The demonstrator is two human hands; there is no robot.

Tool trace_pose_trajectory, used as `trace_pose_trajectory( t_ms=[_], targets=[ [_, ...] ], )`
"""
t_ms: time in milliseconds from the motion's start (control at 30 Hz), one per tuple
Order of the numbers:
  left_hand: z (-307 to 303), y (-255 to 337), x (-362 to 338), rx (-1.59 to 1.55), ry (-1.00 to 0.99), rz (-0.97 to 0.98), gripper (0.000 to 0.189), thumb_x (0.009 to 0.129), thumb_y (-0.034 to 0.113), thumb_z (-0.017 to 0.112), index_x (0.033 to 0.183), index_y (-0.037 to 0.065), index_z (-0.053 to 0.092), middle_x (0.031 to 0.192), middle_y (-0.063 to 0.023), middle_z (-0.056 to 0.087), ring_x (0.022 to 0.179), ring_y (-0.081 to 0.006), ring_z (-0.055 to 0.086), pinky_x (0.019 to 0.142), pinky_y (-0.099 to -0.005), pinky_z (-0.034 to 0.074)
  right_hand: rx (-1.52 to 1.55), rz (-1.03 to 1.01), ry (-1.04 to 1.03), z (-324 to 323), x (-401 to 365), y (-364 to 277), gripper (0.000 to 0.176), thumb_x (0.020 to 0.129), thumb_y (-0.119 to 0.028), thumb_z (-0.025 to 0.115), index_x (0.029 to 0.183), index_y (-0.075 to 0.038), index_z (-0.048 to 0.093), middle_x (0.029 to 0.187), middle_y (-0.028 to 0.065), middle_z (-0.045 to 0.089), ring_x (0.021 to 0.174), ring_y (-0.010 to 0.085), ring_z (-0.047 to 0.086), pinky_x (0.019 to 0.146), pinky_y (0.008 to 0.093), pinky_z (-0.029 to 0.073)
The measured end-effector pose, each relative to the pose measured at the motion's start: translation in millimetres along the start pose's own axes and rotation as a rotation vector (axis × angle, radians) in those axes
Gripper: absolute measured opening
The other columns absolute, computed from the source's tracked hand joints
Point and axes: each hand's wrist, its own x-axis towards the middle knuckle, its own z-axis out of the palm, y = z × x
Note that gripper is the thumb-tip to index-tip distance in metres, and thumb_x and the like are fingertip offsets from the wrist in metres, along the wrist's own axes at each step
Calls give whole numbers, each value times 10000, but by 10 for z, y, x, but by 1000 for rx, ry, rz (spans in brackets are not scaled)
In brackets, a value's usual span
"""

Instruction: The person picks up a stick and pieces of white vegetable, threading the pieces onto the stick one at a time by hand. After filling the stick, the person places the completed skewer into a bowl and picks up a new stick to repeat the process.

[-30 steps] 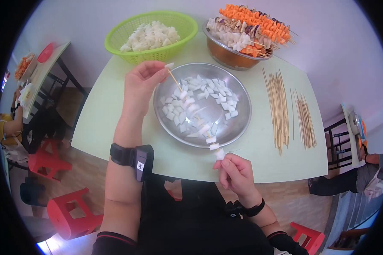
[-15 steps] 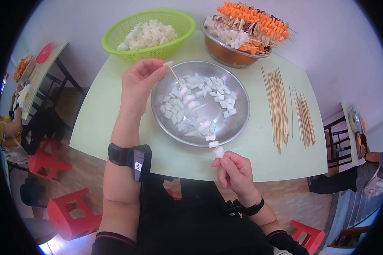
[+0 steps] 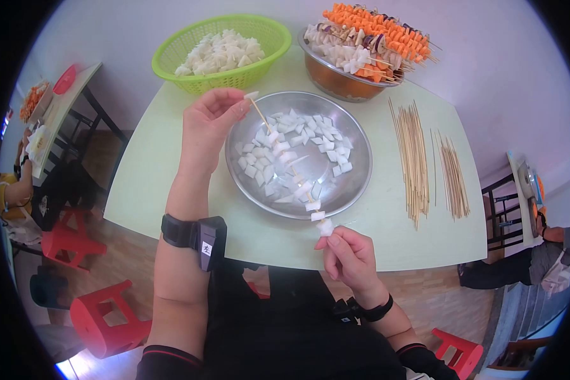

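Observation:
A wooden skewer (image 3: 260,114) slants over a steel bowl (image 3: 363,180), with several white vegetable pieces (image 3: 287,156) threaded along it. At its upper end, my left hand (image 3: 210,123) pinches a white vegetable piece (image 3: 251,95) right at the skewer's tip. My right hand (image 3: 350,256) is closed on the lower end, thumb and fingertips against the lowest white piece (image 3: 325,227). Loose diamond-shaped white pieces (image 3: 256,163) lie spread in the bowl below.
Behind the bowl stand a green basket (image 3: 164,54) of white pieces and a metal basin (image 3: 335,82) heaped with vegetable skewers. Bare skewers (image 3: 413,164) lie at the right. Red stools (image 3: 95,323) stand on the floor, and other people sit at both sides.

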Motion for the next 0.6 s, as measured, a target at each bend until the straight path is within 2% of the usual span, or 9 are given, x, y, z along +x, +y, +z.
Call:
trace_pose_trajectory(
  t_ms=[367,600],
  targets=[
    [6,2,0,163,6,91,166,813,6,659,969,-20,607,913,-65,629,845,-113,598,782,-226,478,-3,10,10,1,-4,-4,253,975,-172,417,898,5,581,487,-10,480,405,31,393,405,173,300],
    [-38,-23,14,340,0,207,152,826,-30,627,975,-35,595,912,-55,617,857,-112,588,794,-223,475,-25,5,13,17,2,22,235,966,-147,443,982,23,604,503,-12,487,425,38,407,420,177,316]
  ],
)
